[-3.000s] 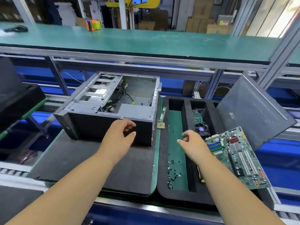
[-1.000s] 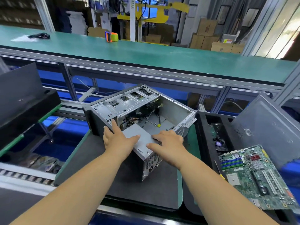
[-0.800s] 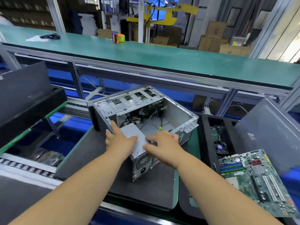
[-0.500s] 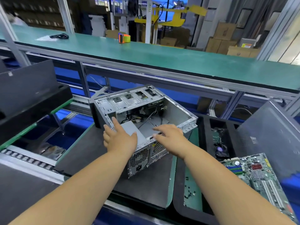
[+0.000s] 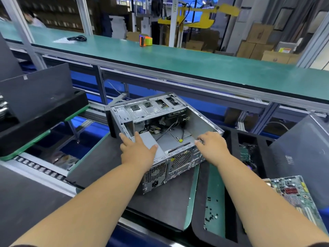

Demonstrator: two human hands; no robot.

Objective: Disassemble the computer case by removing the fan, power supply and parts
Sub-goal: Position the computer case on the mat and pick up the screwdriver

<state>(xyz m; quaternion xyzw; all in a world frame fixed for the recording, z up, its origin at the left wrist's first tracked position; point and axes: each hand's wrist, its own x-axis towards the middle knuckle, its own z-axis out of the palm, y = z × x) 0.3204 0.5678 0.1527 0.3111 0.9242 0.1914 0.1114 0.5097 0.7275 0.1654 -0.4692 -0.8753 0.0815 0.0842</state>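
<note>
The open computer case lies on a black mat with its rear panel turned toward me. A grey power supply sits in its near left corner, and loose cables lie on the case floor. My left hand rests flat on top of the power supply, fingers straight. My right hand grips the case's upper rear rim at the right corner, fingers curled over the edge. A removed motherboard lies at the right, and a fan sits in the foam tray.
Several small screws lie on the tray's green floor. The grey side panel leans at the right. A black foam block stands at the left over a roller conveyor. A green shelf runs across behind the case.
The case has swung round so its rear panel faces me. My right hand slid from the power supply to the right rear corner, while my left hand stayed on the power supply.
</note>
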